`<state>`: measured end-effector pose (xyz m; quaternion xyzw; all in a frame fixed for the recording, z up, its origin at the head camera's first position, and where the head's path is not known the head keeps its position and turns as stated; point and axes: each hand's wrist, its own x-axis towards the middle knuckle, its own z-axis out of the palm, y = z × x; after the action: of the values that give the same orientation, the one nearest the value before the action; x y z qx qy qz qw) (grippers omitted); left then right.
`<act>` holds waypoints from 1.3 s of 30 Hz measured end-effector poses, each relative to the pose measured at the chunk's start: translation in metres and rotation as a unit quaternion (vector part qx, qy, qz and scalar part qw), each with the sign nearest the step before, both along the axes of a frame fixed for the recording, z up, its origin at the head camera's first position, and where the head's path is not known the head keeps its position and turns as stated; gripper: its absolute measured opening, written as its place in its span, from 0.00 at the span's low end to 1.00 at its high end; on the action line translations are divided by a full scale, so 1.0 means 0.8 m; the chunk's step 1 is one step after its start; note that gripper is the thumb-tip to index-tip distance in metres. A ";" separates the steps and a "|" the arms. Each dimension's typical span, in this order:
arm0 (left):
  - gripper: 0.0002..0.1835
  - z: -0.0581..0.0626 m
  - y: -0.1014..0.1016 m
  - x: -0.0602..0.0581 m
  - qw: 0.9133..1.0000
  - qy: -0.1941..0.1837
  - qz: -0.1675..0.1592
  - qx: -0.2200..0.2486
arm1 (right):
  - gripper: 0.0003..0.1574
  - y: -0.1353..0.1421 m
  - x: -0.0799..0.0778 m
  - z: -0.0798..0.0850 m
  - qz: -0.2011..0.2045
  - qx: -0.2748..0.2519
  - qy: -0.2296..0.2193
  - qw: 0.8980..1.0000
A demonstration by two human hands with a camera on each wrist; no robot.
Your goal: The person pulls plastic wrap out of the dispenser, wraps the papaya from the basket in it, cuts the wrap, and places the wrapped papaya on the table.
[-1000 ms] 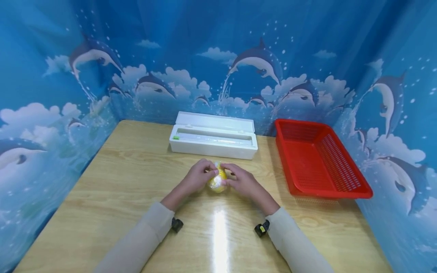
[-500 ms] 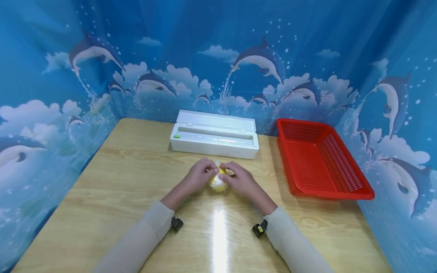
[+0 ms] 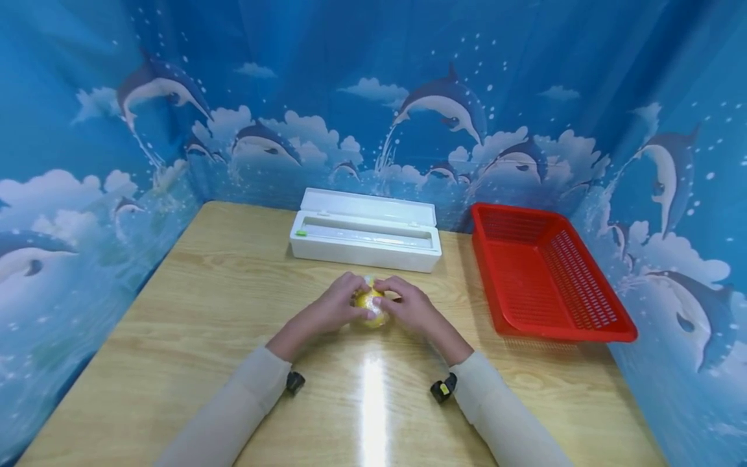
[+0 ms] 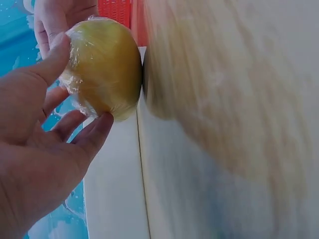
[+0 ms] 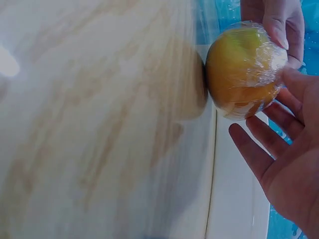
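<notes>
A round yellow-orange fruit (image 3: 371, 307), wrapped in shiny cling film, sits on the wooden table between both hands. My left hand (image 3: 335, 305) holds its left side, thumb on the near face and fingers behind; in the left wrist view, fingertips (image 4: 103, 122) touch its lower side. From the right, my right hand (image 3: 411, 307) holds it between thumb and fingers. In the right wrist view its thumb rests on the wrinkled film (image 5: 271, 67), while other fingers spread out beside the fruit.
Behind the hands stands a long white box (image 3: 366, 249) with its lid raised, a clear strip inside and a green tab (image 3: 301, 233) at its left end. A red plastic basket (image 3: 502, 305) stands at the right. A blue dolphin-print curtain (image 3: 362, 84) surrounds the table (image 3: 222, 285).
My left thumb has come down from near the fruit's top to its lower near face. The right thumb has moved up a little. The fruit stays in place.
</notes>
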<state>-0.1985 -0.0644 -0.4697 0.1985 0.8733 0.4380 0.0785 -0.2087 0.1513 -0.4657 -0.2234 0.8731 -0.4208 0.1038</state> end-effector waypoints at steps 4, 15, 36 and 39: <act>0.20 0.002 0.005 0.000 0.999 0.024 0.008 -0.028 | 0.22 0.002 0.000 0.002 0.014 -0.006 -0.015 1.000; 0.29 0.004 -0.003 -0.005 0.998 0.032 -0.035 -0.051 | 0.21 0.002 -0.004 0.003 0.009 0.007 -0.015 1.000; 0.25 0.006 -0.005 -0.020 0.999 -0.035 -0.005 -0.037 | 0.24 -0.009 0.005 -0.001 -0.032 0.000 -0.001 0.999; 0.25 0.008 -0.004 -0.019 0.999 -0.029 -0.009 -0.038 | 0.24 -0.009 0.005 -0.002 -0.035 -0.005 0.000 0.999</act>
<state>-0.2136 -0.0675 -0.4636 0.1903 0.8849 0.4094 0.1151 -0.2046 0.1443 -0.4673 -0.1931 0.8781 -0.4289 0.0879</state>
